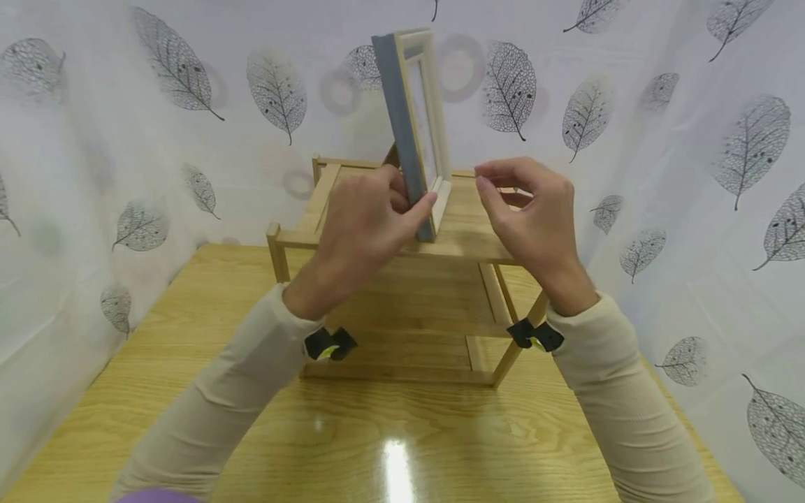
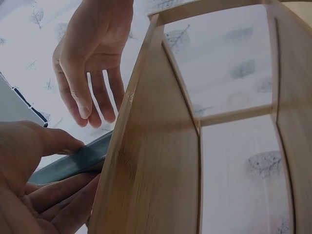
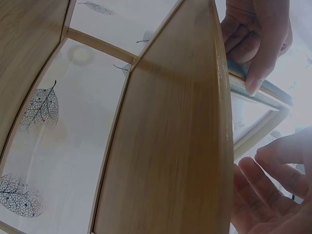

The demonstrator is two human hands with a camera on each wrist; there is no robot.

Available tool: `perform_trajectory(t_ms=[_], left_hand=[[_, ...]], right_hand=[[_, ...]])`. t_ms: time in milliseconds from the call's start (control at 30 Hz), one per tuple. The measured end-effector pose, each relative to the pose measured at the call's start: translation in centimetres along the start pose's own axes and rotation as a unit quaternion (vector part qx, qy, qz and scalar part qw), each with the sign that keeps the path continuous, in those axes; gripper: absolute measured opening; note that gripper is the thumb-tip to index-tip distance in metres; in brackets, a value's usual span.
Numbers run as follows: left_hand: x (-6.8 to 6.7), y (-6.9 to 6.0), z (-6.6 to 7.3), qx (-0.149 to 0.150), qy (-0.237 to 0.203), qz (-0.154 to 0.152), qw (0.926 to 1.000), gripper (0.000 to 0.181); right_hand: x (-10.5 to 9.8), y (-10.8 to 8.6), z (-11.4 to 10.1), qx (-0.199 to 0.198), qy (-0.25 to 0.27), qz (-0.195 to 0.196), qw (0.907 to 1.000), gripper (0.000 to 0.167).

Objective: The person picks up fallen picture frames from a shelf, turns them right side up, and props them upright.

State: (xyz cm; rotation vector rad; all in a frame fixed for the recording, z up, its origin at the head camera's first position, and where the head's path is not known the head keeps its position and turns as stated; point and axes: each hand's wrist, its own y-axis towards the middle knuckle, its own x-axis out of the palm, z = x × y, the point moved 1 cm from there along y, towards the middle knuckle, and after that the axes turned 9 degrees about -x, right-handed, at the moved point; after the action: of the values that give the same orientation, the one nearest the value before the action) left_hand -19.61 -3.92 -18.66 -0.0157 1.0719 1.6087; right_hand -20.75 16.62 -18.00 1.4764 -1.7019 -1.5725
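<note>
A picture frame (image 1: 411, 133) with a blue-grey edge and pale inner border stands nearly upright, tilted slightly, over the top board of a small wooden rack (image 1: 465, 241). My left hand (image 1: 367, 220) grips its lower left edge, thumb in front and fingers behind. In the left wrist view, that blue-grey edge (image 2: 80, 158) lies between thumb and fingers. To the right of the frame, my right hand (image 1: 534, 209) hovers above the board with loosely bent fingers and nothing in them. Its relaxed fingers (image 3: 265, 180) also show in the right wrist view, apart from the frame.
The rack has lower shelves (image 1: 402, 349) and stands on a glossy wooden table (image 1: 314, 433). A white curtain (image 1: 604, 42) with a leaf print hangs behind and on both sides. Something purple (image 1: 157, 496) shows at the bottom edge.
</note>
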Motion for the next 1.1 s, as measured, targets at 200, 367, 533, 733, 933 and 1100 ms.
perform_trajectory(t_ms=[200, 367, 533, 733, 933, 1100], left_hand=[[-0.4, 0.0, -0.2, -0.012, 0.002, -0.009, 0.9999, 0.030], [-0.6, 0.1, -0.2, -0.024, 0.001, -0.020, 0.9995, 0.030], [-0.8, 0.2, -0.4, -0.031, -0.003, -0.029, 0.9991, 0.030], [-1.1, 0.3, -0.5, -0.040, -0.004, -0.035, 0.9986, 0.029], [-1.3, 0.5, -0.6, -0.046, -0.009, -0.044, 0.9979, 0.027], [-1.6, 0.5, -0.7, -0.050, -0.009, -0.052, 0.9973, 0.025]], right_hand=[[0.0, 0.0, 0.0, 0.003, 0.000, 0.000, 1.0000, 0.010], [0.1, 0.1, 0.0, 0.011, 0.003, -0.001, 0.9999, 0.011], [0.1, 0.0, 0.0, 0.015, 0.004, -0.002, 0.9999, 0.011], [0.1, 0.0, 0.0, 0.017, 0.007, -0.002, 0.9998, 0.011], [0.0, 0.1, 0.1, 0.016, 0.005, 0.000, 0.9999, 0.011], [-0.1, 0.1, 0.0, 0.017, 0.004, -0.001, 0.9998, 0.011]])
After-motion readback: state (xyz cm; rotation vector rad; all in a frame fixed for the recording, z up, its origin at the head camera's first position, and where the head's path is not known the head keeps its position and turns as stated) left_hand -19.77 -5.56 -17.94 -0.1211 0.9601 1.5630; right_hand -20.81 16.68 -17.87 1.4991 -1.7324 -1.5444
